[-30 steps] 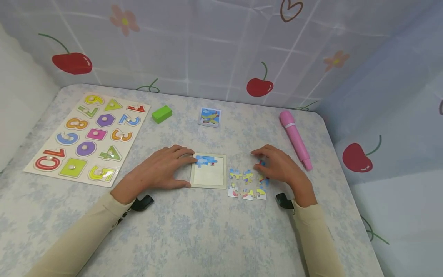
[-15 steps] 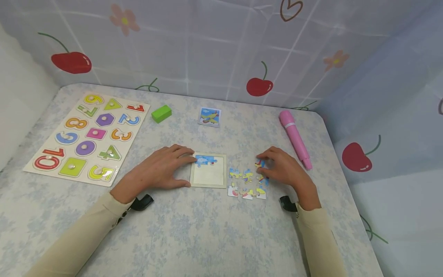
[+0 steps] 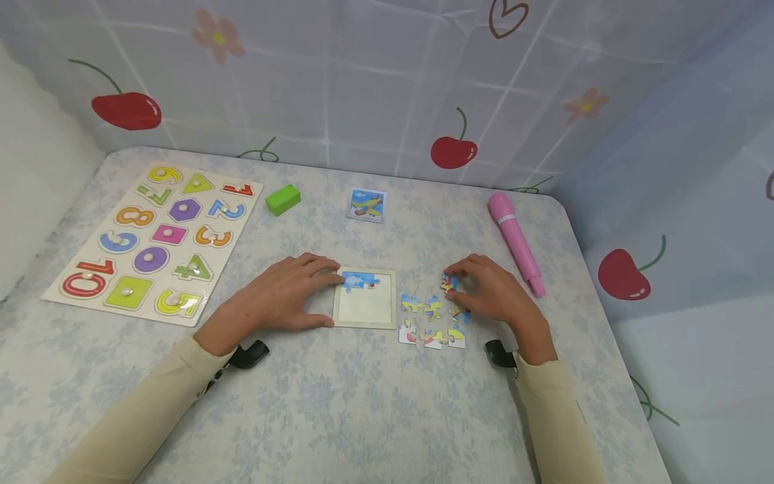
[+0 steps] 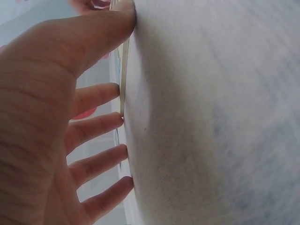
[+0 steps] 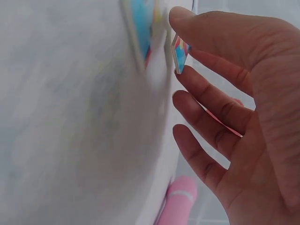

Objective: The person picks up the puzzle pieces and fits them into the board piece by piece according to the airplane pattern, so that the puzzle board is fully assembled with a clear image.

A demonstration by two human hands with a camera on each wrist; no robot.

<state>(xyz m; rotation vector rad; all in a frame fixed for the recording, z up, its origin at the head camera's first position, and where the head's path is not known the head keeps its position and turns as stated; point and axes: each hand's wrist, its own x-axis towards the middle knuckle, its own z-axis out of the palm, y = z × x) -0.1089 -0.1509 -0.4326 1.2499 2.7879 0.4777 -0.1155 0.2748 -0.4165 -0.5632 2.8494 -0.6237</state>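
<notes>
In the head view, a square puzzle tray (image 3: pixel 365 312) lies flat, with joined blue sky pieces (image 3: pixel 359 279) in its upper left. My left hand (image 3: pixel 287 292) rests along its left side, fingers spread, thumb (image 4: pixel 123 16) and fingertips touching the tray's edge. My right hand (image 3: pixel 498 296) pinches a jigsaw piece (image 3: pixel 448 282) between thumb and forefinger. Blue, red and yellow show on this piece (image 5: pixel 180 54) in the right wrist view, where it stands tilted. Several loose jigsaw pieces (image 3: pixel 433 307) lie between the tray and my right hand, one partly under the fingers.
Behind the tray lies a small airplane picture card (image 3: pixel 366 205). A green block (image 3: pixel 282 199) sits to its left, beside a large number-and-shape peg board (image 3: pixel 130 296). To the right lies a pink toy microphone (image 3: pixel 517 243). Patterned curtains stand behind the table.
My right thumb and forefinger have closed on the jigsaw piece and shifted it slightly left and away from me. My left hand and the tray stay put.
</notes>
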